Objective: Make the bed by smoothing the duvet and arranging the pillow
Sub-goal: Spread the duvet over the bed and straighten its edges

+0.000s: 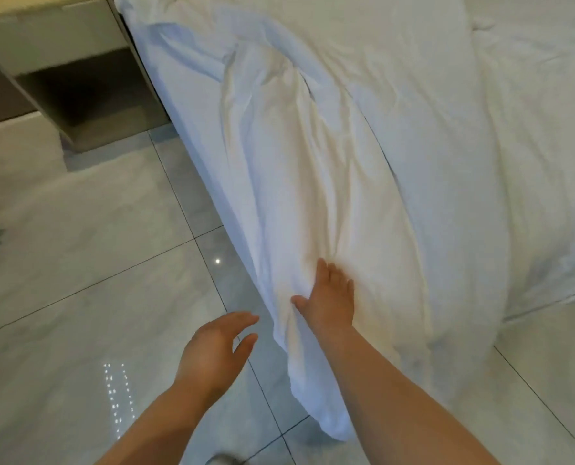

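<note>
Toward six o'clock on the rumpled duvet (pixel 313 156), the right hand (pixel 328 302) lies flat, fingers straight; at its eight o'clock the left hand (pixel 214 350) hovers beside the hanging edge, loosely spread, empty.

glossy tiled floor (pixel 78 263) — open-shelf nightstand (pixel 71 62)

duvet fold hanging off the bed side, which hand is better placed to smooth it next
Right. The right hand lies flat on the bunched fold of the duvet; the left hand hovers open over the floor, touching no fabric.
</note>
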Demonstrator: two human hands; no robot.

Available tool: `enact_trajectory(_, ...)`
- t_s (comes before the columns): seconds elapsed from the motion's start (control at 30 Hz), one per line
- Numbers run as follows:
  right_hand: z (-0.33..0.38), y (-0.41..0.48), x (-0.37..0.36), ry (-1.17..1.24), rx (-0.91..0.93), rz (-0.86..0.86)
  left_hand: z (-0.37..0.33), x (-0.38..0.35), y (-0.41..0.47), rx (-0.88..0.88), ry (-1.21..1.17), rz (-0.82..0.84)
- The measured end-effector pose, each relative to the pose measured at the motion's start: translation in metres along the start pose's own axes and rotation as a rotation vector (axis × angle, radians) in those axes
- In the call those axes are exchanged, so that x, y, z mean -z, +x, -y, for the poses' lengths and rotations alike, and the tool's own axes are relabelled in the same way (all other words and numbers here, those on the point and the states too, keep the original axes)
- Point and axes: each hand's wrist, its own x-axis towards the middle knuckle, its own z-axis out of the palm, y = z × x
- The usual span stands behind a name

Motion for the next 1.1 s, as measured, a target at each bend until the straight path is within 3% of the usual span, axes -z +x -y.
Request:
enact_trajectory(0.1, 0.008, 0.006, -0.009, 0.117, -0.081, -0.210, 0.035, 0.033, 0.024, -0.039, 0.110, 0.071)
enact_trajectory(0.23, 0.002, -0.002, 0.007, 0.343, -0.098, -0.290, 0.044, 0.048, 0.090, -0.186, 0.271, 0.101)
enact_trajectory(0.33, 0.001, -0.015, 0.016, 0.507, -0.049, -0.236, 0.030, 0.050, 0.147, -0.487, 0.508, 0.036)
enact_trajectory(0.53, -0.004, 0.002, 0.021, 0.554, -0.140, 0.000, -0.011, 0.059, 0.249, -0.773, 0.776, 0.091)
enact_trajectory(0.67, 0.002, 0.009, 0.024, 0.529, -0.200, 0.050, -0.020, 0.052, 0.299, -0.918, 0.859, 0.150)
enact_trajectory(0.73, 0.016, 0.012, 0.009, 0.242, -0.239, -0.062, -0.020, 0.052, 0.326, -1.026, 0.880, 0.089)
enact_trajectory(0.8, 0.040, 0.026, -0.004, 0.108, -0.325, -0.193, -0.015, 0.051, 0.357, -1.134, 0.857, 0.014)
enact_trajectory(0.87, 0.068, 0.057, -0.010, 0.014, -0.376, -0.259, -0.021, 0.058, 0.376, -1.198, 0.890, 0.070)
enact_trajectory(0.97, 0.101, 0.098, 0.015, -0.035, -0.495, -0.265, -0.040, 0.077, 0.391, -1.175, 0.995, 0.277)
enact_trajectory(1.03, 0.108, 0.111, 0.036, 0.054, -0.592, -0.287, -0.040, 0.087, 0.402, -1.201, 0.932, 0.324)
enact_trajectory(1.1, 0.107, 0.103, 0.044, 0.169, -0.581, -0.284, -0.041, 0.117, 0.398, -1.367, 0.850, 0.324)
